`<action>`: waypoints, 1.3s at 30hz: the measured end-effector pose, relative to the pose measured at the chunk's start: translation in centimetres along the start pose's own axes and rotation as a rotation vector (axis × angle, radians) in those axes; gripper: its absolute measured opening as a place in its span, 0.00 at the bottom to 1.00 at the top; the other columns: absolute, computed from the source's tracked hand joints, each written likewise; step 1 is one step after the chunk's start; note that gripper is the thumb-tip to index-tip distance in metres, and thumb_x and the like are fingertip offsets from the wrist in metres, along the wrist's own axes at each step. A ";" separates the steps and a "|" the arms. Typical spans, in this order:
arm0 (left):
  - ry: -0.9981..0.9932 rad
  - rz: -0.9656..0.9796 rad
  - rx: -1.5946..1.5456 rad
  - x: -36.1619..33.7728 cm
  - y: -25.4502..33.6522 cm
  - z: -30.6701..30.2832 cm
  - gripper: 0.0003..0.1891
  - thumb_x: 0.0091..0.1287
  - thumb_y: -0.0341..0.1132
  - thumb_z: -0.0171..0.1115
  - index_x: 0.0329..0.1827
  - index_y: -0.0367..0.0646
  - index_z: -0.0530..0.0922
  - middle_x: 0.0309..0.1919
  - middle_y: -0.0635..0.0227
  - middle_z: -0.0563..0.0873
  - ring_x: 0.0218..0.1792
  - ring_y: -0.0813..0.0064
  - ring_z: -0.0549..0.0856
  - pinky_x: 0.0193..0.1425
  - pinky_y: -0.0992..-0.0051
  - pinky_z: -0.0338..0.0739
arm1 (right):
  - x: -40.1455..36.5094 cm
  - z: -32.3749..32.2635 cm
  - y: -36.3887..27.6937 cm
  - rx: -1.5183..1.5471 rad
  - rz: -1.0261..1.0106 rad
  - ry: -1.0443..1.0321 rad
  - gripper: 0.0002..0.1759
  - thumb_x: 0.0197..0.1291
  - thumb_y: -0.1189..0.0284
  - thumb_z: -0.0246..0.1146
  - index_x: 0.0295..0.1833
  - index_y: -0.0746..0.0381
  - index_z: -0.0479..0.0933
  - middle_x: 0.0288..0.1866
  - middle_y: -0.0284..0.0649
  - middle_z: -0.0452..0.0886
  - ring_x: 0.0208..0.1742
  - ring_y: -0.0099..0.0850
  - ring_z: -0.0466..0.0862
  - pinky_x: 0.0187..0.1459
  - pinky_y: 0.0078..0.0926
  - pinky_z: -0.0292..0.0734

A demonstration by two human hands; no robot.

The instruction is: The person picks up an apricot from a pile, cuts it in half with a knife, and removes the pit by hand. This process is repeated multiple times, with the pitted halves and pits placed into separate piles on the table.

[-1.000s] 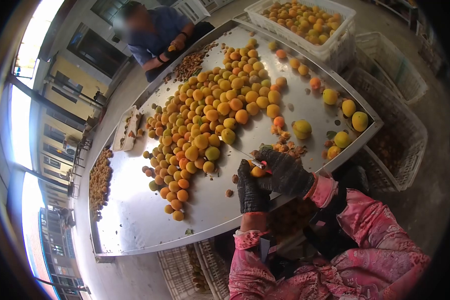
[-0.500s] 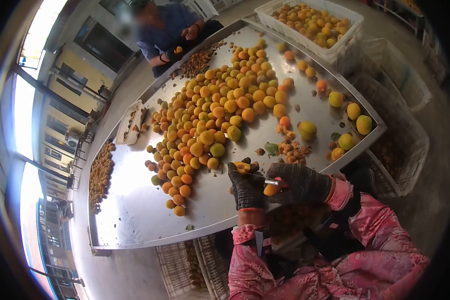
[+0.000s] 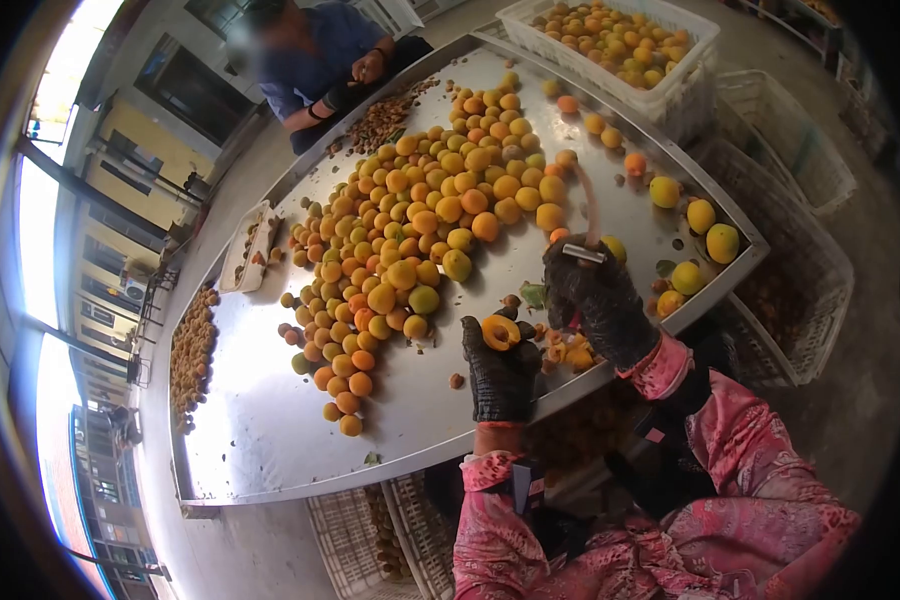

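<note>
My left hand (image 3: 500, 378), in a black glove, is closed around a halved apricot (image 3: 500, 332), its orange cut face turned up. To the right, my right hand (image 3: 602, 305), also gloved, grips a knife (image 3: 584, 254). The knife's metal collar shows above my fingers, and its blade is smeared by motion, pointing away from me. Orange apricot pieces (image 3: 575, 352) lie just below my right hand, near the table edge. A large heap of whole apricots (image 3: 410, 215) spreads over the metal table (image 3: 270, 440), beyond my hands.
Whole yellow fruits (image 3: 722, 243) lie along the table's right side. A white crate of apricots (image 3: 710, 62) stands at the far corner, with more crates (image 3: 832, 300) on the right. A small white tray (image 3: 242, 278) sits at the left edge. Across the table is another person (image 3: 325, 50).
My right hand has moved up and away from my left, taking the knife off the apricot. The apricot piece under its fingers no longer shows there. Across the table, the other person's hand shifted.
</note>
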State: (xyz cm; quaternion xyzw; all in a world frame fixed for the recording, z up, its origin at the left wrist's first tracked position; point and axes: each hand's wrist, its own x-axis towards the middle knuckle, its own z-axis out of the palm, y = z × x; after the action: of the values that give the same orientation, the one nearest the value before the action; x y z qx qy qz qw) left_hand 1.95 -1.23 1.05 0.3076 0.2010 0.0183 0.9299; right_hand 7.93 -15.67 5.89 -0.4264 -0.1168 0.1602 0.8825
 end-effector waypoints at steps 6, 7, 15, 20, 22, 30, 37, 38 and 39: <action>0.072 0.146 0.216 0.0 -3.0 0.6 0.21 0.68 0.46 0.48 0.55 0.40 0.65 0.40 0.62 0.77 0.36 0.74 0.78 0.40 0.78 0.76 | 1.9 0.9 1.1 0.340 -0.166 0.163 0.09 0.57 0.70 0.61 0.43 0.60 0.73 0.21 0.28 0.70 0.17 0.18 0.67 0.19 0.16 0.61; -0.002 0.225 0.413 -0.2 -3.2 0.6 0.21 0.70 0.37 0.47 0.61 0.38 0.57 0.45 0.60 0.74 0.42 0.74 0.77 0.49 0.79 0.75 | 2.2 0.8 1.4 0.371 -0.147 0.170 0.08 0.57 0.70 0.61 0.41 0.59 0.73 0.19 0.28 0.69 0.16 0.18 0.66 0.18 0.16 0.61; -0.022 0.453 0.980 -1.3 -3.6 1.0 0.25 0.66 0.30 0.52 0.62 0.37 0.53 0.44 0.62 0.75 0.42 0.74 0.77 0.48 0.78 0.74 | 2.8 1.4 1.8 0.294 -0.183 0.159 0.06 0.57 0.68 0.60 0.38 0.58 0.72 0.17 0.28 0.65 0.15 0.17 0.64 0.18 0.15 0.59; 0.126 0.091 0.106 -1.0 -3.0 2.4 0.20 0.67 0.47 0.54 0.51 0.41 0.68 0.36 0.66 0.77 0.32 0.75 0.78 0.36 0.80 0.75 | 2.6 2.0 2.0 0.280 -0.215 0.241 0.05 0.57 0.70 0.60 0.37 0.57 0.72 0.17 0.26 0.65 0.15 0.16 0.63 0.16 0.15 0.58; 0.197 0.111 0.251 -1.6 -2.9 3.3 0.21 0.65 0.57 0.51 0.40 0.46 0.73 0.27 0.71 0.77 0.22 0.79 0.74 0.22 0.83 0.68 | 2.9 1.4 2.5 0.326 -0.184 0.231 0.05 0.57 0.70 0.60 0.37 0.56 0.71 0.17 0.26 0.65 0.14 0.16 0.62 0.16 0.15 0.57; 0.225 0.318 0.548 -0.5 -4.0 2.2 0.16 0.67 0.47 0.53 0.39 0.42 0.72 0.25 0.70 0.77 0.25 0.75 0.76 0.27 0.77 0.69 | 4.0 0.4 3.3 0.479 -0.012 0.324 0.06 0.56 0.72 0.60 0.37 0.56 0.70 0.17 0.26 0.65 0.12 0.17 0.63 0.13 0.16 0.56; 0.081 0.639 1.495 -0.2 -3.4 1.5 0.14 0.57 0.29 0.59 0.42 0.35 0.66 0.31 0.57 0.79 0.32 0.58 0.80 0.35 0.66 0.72 | 5.8 0.3 5.3 -0.540 -0.615 -0.029 0.10 0.57 0.72 0.58 0.45 0.54 0.70 0.19 0.26 0.66 0.12 0.17 0.62 0.14 0.15 0.57; 0.080 0.639 1.496 -0.2 -3.6 1.3 0.14 0.57 0.29 0.59 0.42 0.35 0.66 0.31 0.57 0.79 0.32 0.58 0.80 0.35 0.66 0.72 | 4.6 0.1 5.3 -0.106 -0.315 0.064 0.09 0.57 0.73 0.58 0.44 0.54 0.70 0.19 0.25 0.65 0.12 0.17 0.61 0.14 0.15 0.57; 0.146 0.742 1.585 -0.1 -4.0 0.8 0.15 0.56 0.28 0.60 0.44 0.34 0.66 0.33 0.55 0.79 0.34 0.56 0.79 0.36 0.65 0.72 | 3.7 1.0 3.9 0.325 -0.006 0.149 0.09 0.56 0.73 0.58 0.43 0.53 0.70 0.18 0.24 0.64 0.12 0.17 0.60 0.14 0.15 0.56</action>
State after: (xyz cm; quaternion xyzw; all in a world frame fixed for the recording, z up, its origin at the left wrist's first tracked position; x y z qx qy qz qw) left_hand 1.84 -4.91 -0.67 0.9063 0.1007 0.1941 0.3615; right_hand 10.27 -11.23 3.65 -0.2884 -0.0251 0.1423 0.9466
